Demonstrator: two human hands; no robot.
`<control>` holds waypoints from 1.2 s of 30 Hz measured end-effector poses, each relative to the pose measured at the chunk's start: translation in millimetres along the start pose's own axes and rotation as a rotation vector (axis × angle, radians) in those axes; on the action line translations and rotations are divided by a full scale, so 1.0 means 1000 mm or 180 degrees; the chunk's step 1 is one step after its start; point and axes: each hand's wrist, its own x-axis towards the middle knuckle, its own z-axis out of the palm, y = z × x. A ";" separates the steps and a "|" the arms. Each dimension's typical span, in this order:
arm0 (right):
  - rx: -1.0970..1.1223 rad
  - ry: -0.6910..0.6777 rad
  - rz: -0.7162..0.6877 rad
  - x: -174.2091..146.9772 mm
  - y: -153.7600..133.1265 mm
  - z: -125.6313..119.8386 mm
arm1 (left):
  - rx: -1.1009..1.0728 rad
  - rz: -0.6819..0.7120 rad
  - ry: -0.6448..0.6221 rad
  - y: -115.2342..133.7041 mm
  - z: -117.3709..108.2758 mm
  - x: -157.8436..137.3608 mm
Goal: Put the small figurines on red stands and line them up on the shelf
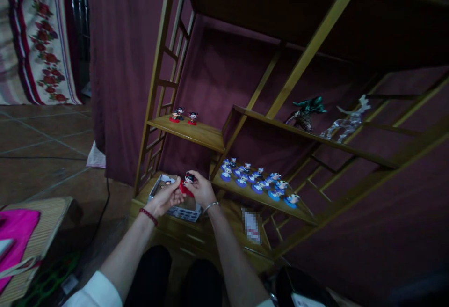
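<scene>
Both my hands hold one small figurine (pixel 188 181) with a black head and a red base, just above a white box (pixel 180 211) on the lowest wooden shelf. My left hand (pixel 167 196), with a red bead bracelet, grips its left side. My right hand (pixel 201 188), with a silver bracelet, grips its right side. Three similar red-based figurines (pixel 183 116) stand on the upper left shelf board (pixel 196 134). Several blue-based figurines (pixel 257 183) stand in rows on the middle shelf to the right of my hands.
A green figure (pixel 306 112) and a clear glass animal (pixel 347 120) stand on the upper right shelf. The wooden shelf frame (pixel 154 87) backs onto maroon cloth. A woven mat with a pink bag (pixel 16 237) lies at lower left, and a cable (pixel 101 208) runs across the tiled floor.
</scene>
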 end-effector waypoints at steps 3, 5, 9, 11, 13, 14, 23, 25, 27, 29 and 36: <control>-0.0060 -0.0174 -0.0020 -0.002 -0.015 -0.004 | 0.0014 0.0079 -0.0065 0.005 0.003 -0.010; -0.0135 -0.0263 -0.0073 -0.003 -0.026 -0.006 | -0.0031 0.0116 -0.0127 0.007 0.006 -0.015; -0.0312 -0.0330 -0.0192 -0.006 -0.047 -0.012 | -0.0161 0.0121 -0.0206 0.013 0.012 -0.024; -0.0447 -0.0332 -0.0259 -0.008 -0.059 -0.016 | -0.0205 0.0119 -0.0235 0.016 0.017 -0.027; -0.0635 -0.0304 -0.0354 -0.010 -0.069 -0.020 | -0.0238 0.0126 -0.0257 0.018 0.021 -0.029; -0.0728 -0.0284 -0.0398 -0.011 -0.074 -0.022 | -0.0262 0.0132 -0.0259 0.019 0.024 -0.029; -0.1004 -0.0143 -0.0564 -0.011 -0.090 -0.030 | -0.0486 0.0338 -0.0276 0.020 0.038 -0.033; -0.0987 -0.0130 -0.0576 -0.011 -0.090 -0.030 | -0.0515 0.0401 -0.0266 0.020 0.039 -0.034; -0.0977 -0.0107 -0.0580 -0.011 -0.089 -0.030 | -0.0504 0.0466 -0.0249 0.019 0.040 -0.034; -0.1009 -0.0067 -0.0561 -0.012 -0.089 -0.030 | -0.0486 0.0540 -0.0281 0.018 0.040 -0.034; -0.1101 0.0055 -0.0462 -0.014 -0.091 -0.032 | -0.0559 0.0813 -0.0317 0.013 0.043 -0.035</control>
